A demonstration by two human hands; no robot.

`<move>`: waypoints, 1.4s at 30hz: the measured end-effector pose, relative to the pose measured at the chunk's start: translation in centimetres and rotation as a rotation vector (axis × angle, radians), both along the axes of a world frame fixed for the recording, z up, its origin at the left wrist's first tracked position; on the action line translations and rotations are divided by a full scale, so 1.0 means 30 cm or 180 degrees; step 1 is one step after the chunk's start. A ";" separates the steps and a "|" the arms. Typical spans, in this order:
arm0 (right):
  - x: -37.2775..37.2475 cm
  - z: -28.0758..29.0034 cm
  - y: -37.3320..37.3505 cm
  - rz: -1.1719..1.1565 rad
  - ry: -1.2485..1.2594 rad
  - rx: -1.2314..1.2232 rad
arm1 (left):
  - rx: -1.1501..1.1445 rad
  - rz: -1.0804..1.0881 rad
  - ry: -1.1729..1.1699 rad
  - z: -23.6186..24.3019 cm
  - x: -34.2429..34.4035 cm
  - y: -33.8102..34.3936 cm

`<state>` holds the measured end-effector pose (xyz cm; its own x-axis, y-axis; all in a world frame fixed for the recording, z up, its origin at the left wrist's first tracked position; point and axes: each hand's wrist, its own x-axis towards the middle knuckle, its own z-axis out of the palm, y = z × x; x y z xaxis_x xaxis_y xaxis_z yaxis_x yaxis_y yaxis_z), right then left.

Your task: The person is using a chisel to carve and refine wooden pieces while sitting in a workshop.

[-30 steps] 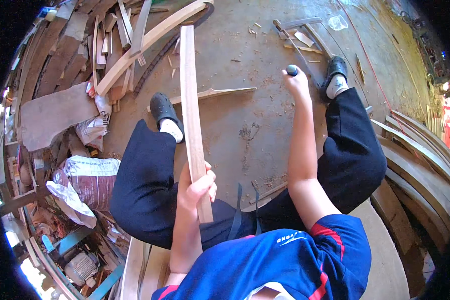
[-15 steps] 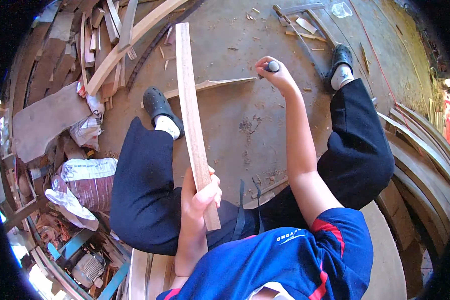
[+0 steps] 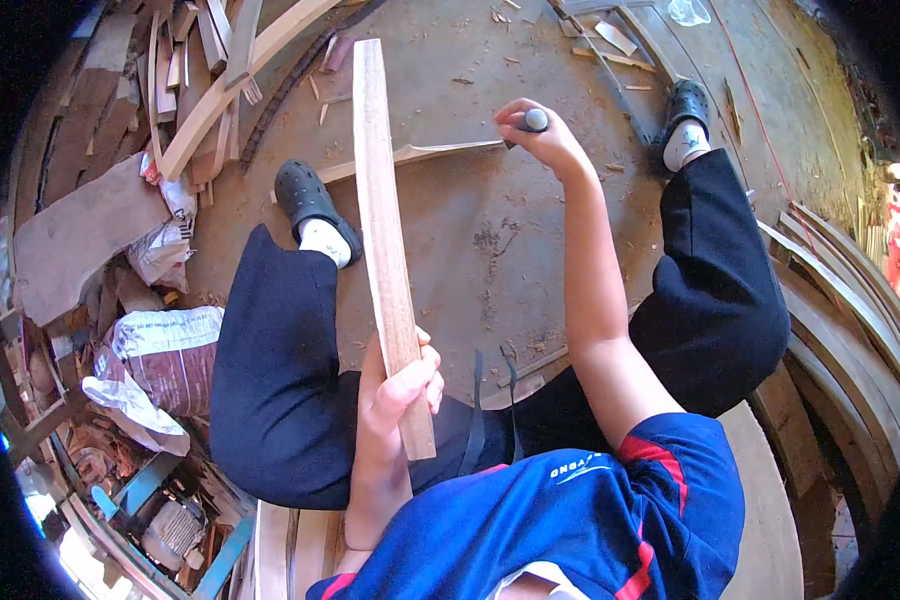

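My left hand (image 3: 402,385) grips the lower part of a long, slightly curved wooden strip (image 3: 378,180), fingers wrapped round it. The strip stands up from my lap, its far end reaching past my left foot. Out over the floor, my right hand (image 3: 545,140) is closed round a dark-handled tool (image 3: 536,120) with a rounded grey butt end; its working end is mostly hidden by the hand. Beyond the upright strip, a thin pale piece of wood (image 3: 425,152) lies on the floor, its right end close to the tool. I cannot tell whether they touch.
Stacked planks (image 3: 100,120) fill the left, with a filled sack (image 3: 170,365) and a motor (image 3: 174,530) nearer. Curved boards (image 3: 840,345) lie at right. A wooden frame (image 3: 620,60) rests near my right foot (image 3: 685,115); a red cord (image 3: 760,130) crosses the floor.
My right hand and its tool have shifted slightly left and away from me. The whole view has moved a little; my left hand keeps its hold on the strip.
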<state>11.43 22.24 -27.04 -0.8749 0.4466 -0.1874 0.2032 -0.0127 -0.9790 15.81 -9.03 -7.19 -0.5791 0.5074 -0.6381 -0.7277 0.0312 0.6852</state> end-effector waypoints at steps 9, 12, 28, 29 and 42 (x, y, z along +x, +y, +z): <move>-0.027 -0.061 -0.020 -0.0014 0.0273 0.0046 | -0.0096 -0.0172 0.0016 -0.023 0.006 -0.009; -0.049 -0.104 -0.047 0.0011 0.0640 0.0045 | -0.0078 -0.0105 0.0102 -0.061 0.000 -0.012; -0.121 -0.156 -0.052 -0.0603 0.0486 0.0851 | -0.1238 -0.0339 0.4496 -0.211 -0.104 0.242; -0.128 -0.163 -0.052 -0.0577 0.0449 0.0784 | -0.1279 -0.0406 0.4475 -0.246 -0.110 0.264; -0.149 -0.171 -0.092 -0.0646 0.0932 0.0801 | -0.0707 0.0352 0.3745 -0.228 -0.097 0.261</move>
<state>6.96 19.48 -32.18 -0.7647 0.6151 0.1922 -0.0655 0.2225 -0.9727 12.91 -1.20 -14.02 -0.8990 0.3641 0.2434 0.3337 0.2095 0.9191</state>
